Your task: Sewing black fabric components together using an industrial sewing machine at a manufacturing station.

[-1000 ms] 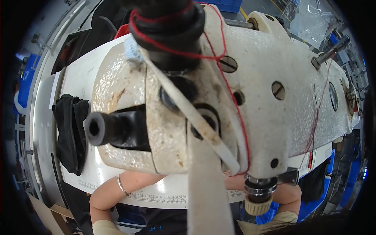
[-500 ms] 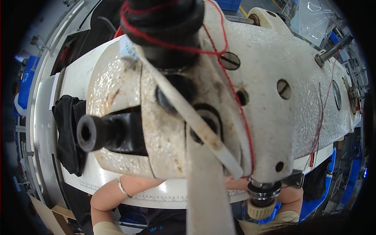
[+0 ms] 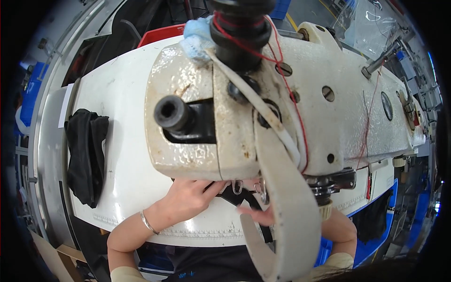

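A white sewing machine head [image 3: 183,157] fills the middle of the view and covers part of both hands. My left hand [image 3: 190,199], with a silver bangle on its wrist, reaches in beneath it. Its bent fingers close on a narrow black fabric piece [image 3: 251,202], though their tips are hidden. My right hand [image 3: 258,215] comes from the other side, partly behind the machine's curved pale lever [image 3: 293,211]. Its visible digit lies by the fabric, and the rest curls round it near the metal presser parts [image 3: 237,186].
A folded black cloth [image 3: 87,157] lies on the left of the white table [image 3: 129,164]. Red thread [image 3: 300,127] runs down the machine. A red bin [image 3: 162,34] stands behind it. A blue container [image 3: 376,242] with dark fabric is at the right, below the table edge.
The view has shifted, so the machine appears smaller and farther right. My hands and the black fabric piece, hidden before behind the machine, now show below it. The pale lever now shows its hooked end.
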Demonstrator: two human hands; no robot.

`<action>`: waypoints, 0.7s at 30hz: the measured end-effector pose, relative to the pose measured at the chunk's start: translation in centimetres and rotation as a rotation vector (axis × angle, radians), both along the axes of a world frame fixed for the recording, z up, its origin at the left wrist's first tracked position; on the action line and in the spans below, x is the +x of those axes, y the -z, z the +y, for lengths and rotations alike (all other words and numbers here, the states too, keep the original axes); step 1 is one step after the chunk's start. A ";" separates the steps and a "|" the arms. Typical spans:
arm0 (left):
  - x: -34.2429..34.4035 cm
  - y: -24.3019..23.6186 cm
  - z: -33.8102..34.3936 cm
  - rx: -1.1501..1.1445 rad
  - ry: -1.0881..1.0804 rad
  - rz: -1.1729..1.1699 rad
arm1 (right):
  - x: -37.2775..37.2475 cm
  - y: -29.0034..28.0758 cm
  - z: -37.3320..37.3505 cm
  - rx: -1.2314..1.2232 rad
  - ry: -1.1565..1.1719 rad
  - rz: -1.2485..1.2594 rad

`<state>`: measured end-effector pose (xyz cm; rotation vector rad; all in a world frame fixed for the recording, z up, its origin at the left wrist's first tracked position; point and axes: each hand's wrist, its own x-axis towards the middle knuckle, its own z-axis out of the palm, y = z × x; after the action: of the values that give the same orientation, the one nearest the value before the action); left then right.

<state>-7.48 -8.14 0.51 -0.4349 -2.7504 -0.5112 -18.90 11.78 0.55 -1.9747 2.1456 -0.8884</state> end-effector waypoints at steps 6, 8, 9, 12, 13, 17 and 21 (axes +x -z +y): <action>-0.9 0.3 -1.2 0.015 -0.076 -0.121 | -0.3 3.7 -1.2 0.062 0.088 -0.218; -2.0 0.8 -1.7 0.080 -0.100 -0.235 | -1.1 6.3 -0.6 0.140 0.090 -0.965; -2.2 1.3 -2.1 0.078 -0.106 -0.232 | -1.6 6.1 -1.1 0.140 0.083 -0.963; -2.3 1.5 -2.5 0.082 -0.114 -0.104 | -2.5 4.9 -2.7 -0.147 0.039 -0.498; -2.3 1.3 -2.6 0.078 -0.117 -0.100 | -2.1 4.4 -2.7 -0.046 0.110 -0.337; -1.9 -0.3 -2.2 0.021 -0.223 0.028 | -2.1 3.2 -2.7 0.231 0.195 -0.029; 3.1 -2.9 0.7 -0.203 -0.284 -0.302 | 1.7 -1.5 -0.2 0.084 -0.113 -0.395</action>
<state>-4.40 -7.41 3.44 -0.0048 -3.0983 -0.2419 -17.18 11.63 2.05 -1.6903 1.8041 -1.0461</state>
